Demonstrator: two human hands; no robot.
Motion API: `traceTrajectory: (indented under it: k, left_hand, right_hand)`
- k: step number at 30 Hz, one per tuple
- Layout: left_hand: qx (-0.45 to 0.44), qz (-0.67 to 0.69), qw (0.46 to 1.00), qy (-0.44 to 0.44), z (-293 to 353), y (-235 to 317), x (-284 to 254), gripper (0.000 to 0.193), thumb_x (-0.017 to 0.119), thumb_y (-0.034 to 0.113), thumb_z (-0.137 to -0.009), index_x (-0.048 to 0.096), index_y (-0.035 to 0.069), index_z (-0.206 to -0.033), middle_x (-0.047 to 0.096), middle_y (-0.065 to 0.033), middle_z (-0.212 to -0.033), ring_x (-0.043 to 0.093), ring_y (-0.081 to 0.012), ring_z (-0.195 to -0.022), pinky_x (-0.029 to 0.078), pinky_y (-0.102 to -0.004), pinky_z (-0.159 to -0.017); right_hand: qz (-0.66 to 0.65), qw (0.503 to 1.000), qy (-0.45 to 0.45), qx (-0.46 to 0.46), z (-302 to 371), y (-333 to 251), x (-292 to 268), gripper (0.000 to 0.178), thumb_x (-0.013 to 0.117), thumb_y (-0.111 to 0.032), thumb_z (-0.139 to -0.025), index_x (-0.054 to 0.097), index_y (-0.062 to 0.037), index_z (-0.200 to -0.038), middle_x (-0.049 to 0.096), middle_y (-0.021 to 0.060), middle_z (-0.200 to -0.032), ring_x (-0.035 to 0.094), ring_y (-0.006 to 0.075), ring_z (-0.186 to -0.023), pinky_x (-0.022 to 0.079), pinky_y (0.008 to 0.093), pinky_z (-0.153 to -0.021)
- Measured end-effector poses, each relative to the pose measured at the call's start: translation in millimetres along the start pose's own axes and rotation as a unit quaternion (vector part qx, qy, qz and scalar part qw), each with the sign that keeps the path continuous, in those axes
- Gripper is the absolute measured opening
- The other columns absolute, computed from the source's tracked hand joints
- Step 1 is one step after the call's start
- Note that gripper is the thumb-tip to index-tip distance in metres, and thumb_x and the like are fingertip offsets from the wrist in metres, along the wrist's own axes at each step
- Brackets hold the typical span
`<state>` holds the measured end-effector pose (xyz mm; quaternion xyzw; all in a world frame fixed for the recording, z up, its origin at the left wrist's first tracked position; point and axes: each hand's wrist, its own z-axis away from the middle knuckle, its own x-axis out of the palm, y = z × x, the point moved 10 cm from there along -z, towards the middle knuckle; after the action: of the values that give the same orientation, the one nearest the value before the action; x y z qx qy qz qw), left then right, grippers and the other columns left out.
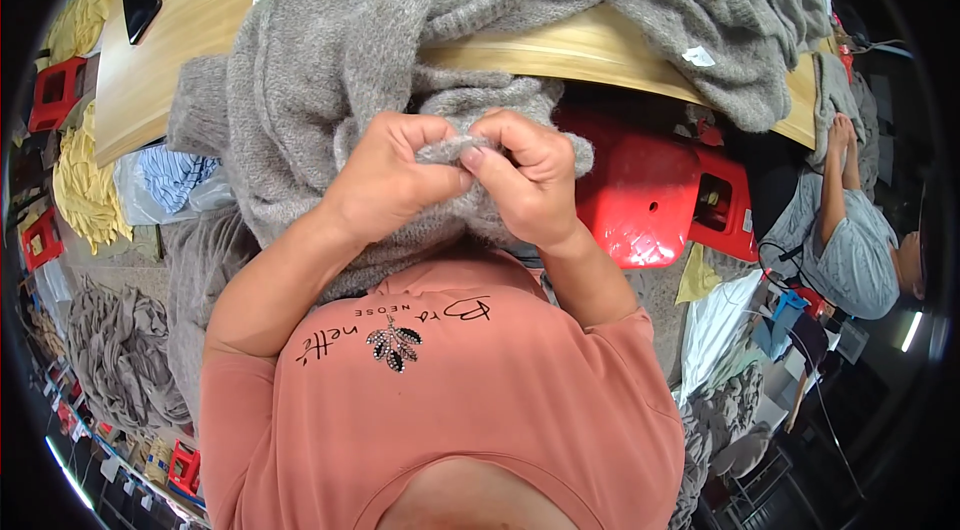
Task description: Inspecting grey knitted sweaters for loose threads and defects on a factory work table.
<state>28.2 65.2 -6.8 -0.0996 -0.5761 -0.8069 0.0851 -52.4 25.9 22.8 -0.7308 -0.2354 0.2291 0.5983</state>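
Observation:
Grey knitted sweaters cover much of the wooden table's front, and one grey knitted sweater (290,110) hangs over the edge toward my lap. My left hand (395,175) pinches a folded edge of this knit between thumb and fingers. Close beside it, my right hand (520,170) grips the same edge, its thumb pressed on top. The two hands almost touch, with a short strip of knit stretched between them. Whether anything small is held in the fingertips cannot be made out.
A black phone (142,2) lies on the wooden table (150,80) at left. More grey knitwear (700,20) is heaped at right, with a small white tag (698,57). Red stools (640,200) stand at right, near another person (850,240). Yellow garments (90,175) lie far left.

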Motion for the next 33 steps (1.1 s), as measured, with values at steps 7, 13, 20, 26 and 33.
traceTrajectory:
  k: [7, 13, 20, 26, 33]
  left_hand:
    - [0.029, 0.235, 0.966, 0.104, -11.8, 15.1, -50.2, 0.008, 0.058, 0.001, -0.078, 0.060, -0.004, -0.084, 0.064, -0.0106, -0.076, 0.061, -0.0148, -0.063, 0.052, -0.0275, -0.061]
    - [0.022, 0.269, 0.953, 0.136, -20.0, 20.2, -56.5, 0.009, 0.056, 0.005, -0.081, 0.059, -0.003, -0.082, 0.063, -0.0105, -0.076, 0.061, -0.0155, -0.066, 0.051, -0.0264, -0.063]
    - [0.035, 0.257, 0.949, 0.177, -8.3, 26.8, -66.9, 0.009, 0.056, 0.005, -0.080, 0.058, -0.003, -0.084, 0.062, -0.0107, -0.077, 0.061, -0.0165, -0.066, 0.050, -0.0278, -0.065]
    - [0.043, 0.259, 0.951, 0.162, -4.6, 28.2, -60.9, 0.011, 0.056, 0.000, -0.077, 0.057, -0.005, -0.086, 0.063, -0.0108, -0.079, 0.061, -0.0158, -0.066, 0.051, -0.0277, -0.064]
    - [0.002, 0.020, 1.000, 0.016, -0.3, 26.3, -3.7, 0.003, 0.062, 0.001, -0.073, 0.062, 0.001, -0.076, 0.059, 0.0009, -0.069, 0.051, -0.0035, -0.057, 0.039, -0.0172, -0.050]
  right_hand:
    - [0.103, 0.972, 0.204, -0.045, 41.2, 4.4, -70.6, 0.017, 0.056, 0.002, -0.075, 0.052, 0.0014, -0.092, 0.051, 0.0039, -0.084, 0.050, 0.0095, -0.071, 0.043, 0.0224, -0.063]
    - [0.140, 0.984, 0.033, 0.105, 77.9, 51.1, -22.1, 0.032, 0.066, -0.005, -0.069, 0.055, 0.0014, -0.097, 0.054, 0.0046, -0.083, 0.053, 0.0118, -0.078, 0.043, 0.0234, -0.068]
    - [-0.250, 0.927, 0.140, 0.240, 88.9, 90.4, -23.3, 0.022, 0.057, -0.003, -0.080, 0.054, 0.0050, -0.100, 0.058, 0.0029, -0.088, 0.051, 0.0062, -0.079, 0.042, 0.0209, -0.071]
    - [0.036, 0.976, 0.189, 0.102, 73.0, 33.8, -56.2, 0.019, 0.058, 0.002, -0.074, 0.058, 0.0015, -0.093, 0.062, 0.0060, -0.082, 0.056, 0.0114, -0.069, 0.044, 0.0227, -0.061]
    - [0.348, 0.882, 0.031, -0.316, 70.5, -97.0, 0.3, 0.031, 0.055, 0.009, -0.067, 0.051, 0.0027, -0.097, 0.061, 0.0185, -0.080, 0.056, 0.0239, -0.054, 0.041, 0.0310, -0.044]
